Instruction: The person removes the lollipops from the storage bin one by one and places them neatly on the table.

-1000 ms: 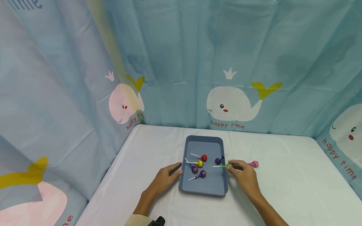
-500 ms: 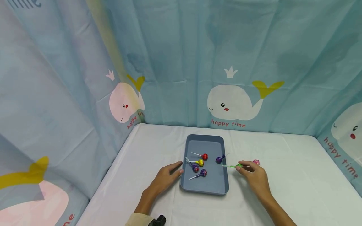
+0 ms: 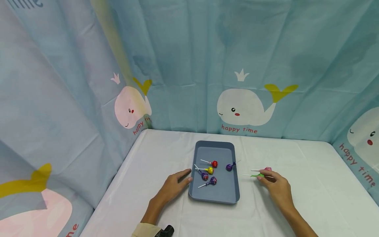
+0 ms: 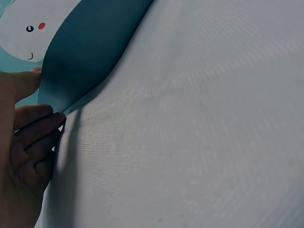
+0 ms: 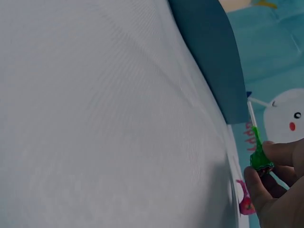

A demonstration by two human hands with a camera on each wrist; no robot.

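Between thumb and fingertips, my right hand [image 3: 277, 189] pinches a green lollipop [image 5: 259, 156] by its wrapped head. It is held right of the grey-blue tray [image 3: 219, 194], with its white stick pointing left. A pink lollipop [image 3: 267, 169] lies on the table just behind that hand, partly hidden by the fingers. My left hand [image 3: 172, 188] rests on the table, its relaxed fingertips touching the tray's left side. Inside the tray lie a red lollipop [image 3: 214, 164], a yellow lollipop [image 3: 210, 170] and several purple ones; one purple lollipop [image 3: 229, 167] leans its stick over the right rim.
A white cloth [image 3: 314, 184] covers the table. Behind it and at the sides hangs a blue curtain [image 3: 183, 65] printed with whales. A dark object [image 3: 167, 231] sits at the left sleeve cuff [image 3: 145, 230].
My right hand has carried the green lollipop out from over the tray, rightward to beside the pink lollipop, whose stick now shows. The left hand stays at the tray's side.
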